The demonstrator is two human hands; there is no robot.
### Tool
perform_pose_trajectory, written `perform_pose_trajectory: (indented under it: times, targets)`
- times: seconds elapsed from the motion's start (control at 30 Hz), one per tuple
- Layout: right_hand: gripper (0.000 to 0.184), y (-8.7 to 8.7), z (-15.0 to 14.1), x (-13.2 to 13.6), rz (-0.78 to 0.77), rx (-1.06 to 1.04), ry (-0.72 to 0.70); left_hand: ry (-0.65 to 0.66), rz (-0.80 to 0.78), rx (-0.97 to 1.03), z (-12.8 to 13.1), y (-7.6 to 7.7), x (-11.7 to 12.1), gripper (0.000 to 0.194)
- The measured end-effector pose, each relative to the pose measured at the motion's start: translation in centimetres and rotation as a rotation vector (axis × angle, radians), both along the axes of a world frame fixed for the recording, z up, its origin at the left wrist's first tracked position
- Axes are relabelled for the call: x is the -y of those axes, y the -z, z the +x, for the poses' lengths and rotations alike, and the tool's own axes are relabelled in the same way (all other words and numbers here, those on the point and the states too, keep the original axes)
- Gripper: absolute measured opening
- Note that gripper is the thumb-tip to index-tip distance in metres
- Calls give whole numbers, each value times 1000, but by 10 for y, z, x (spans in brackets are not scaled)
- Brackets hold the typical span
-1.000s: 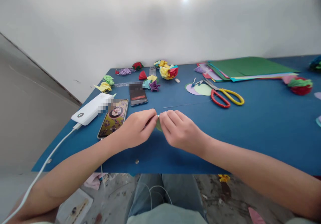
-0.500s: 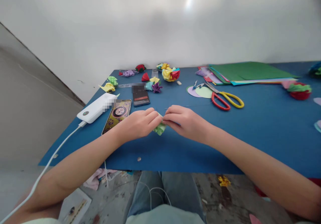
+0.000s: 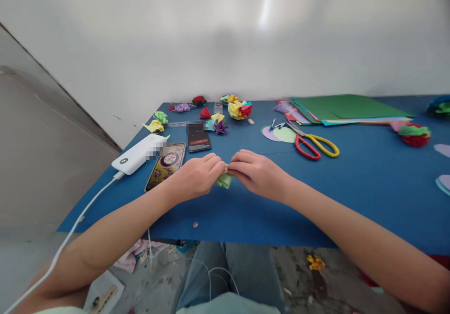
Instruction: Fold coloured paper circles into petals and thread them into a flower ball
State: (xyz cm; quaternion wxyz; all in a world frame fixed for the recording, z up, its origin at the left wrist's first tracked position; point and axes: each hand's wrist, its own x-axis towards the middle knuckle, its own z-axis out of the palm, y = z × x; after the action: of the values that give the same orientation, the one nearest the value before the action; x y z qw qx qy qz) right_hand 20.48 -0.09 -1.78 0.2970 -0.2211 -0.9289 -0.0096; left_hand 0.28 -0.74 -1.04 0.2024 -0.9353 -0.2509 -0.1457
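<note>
Both hands meet over the middle of the blue table, pinching a small piece of folded light-green paper (image 3: 224, 180). My left hand (image 3: 202, 173) is closed on its left side, with thumb and fingers pressed together. From the right, my right hand (image 3: 258, 171) closes its fingertips on the paper's upper edge. The fingers hide much of the paper. Just beyond the right hand, a thin thread (image 3: 277, 152) runs along the table towards the scissors (image 3: 312, 144), which have one red and one yellow handle.
On the left lie a white power bank (image 3: 138, 154) with a cable and two phones, one a lit phone (image 3: 167, 164). Several crumpled paper flowers (image 3: 240, 110) stand along the back. Paper circles (image 3: 284, 135) lie by the scissors, with stacked coloured sheets (image 3: 351, 105) behind.
My hands have shifted their grip, and more of the light-green paper shows below the fingers. The right hand's fingers have gone from curled over to a fingertip pinch. The camera view has tilted up.
</note>
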Motion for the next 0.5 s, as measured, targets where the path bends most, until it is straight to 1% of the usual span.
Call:
perform_pose_trajectory:
  times: [0.07,0.17,0.33,0.5]
  targets:
    - [23,1,1,-2,-42,-2,2,-4,-1,-23,0,0,0,11]
    - [22,3,0,-2,-64,-34,42,-20,-25,-19,0,-2,1,12]
    - [15,3,-1,0,-168,-86,84,-28,-53,8,2,-4,3,14]
    - [16,4,-1,-1,-127,-35,69,-24,-107,-10,3,-1,3,14]
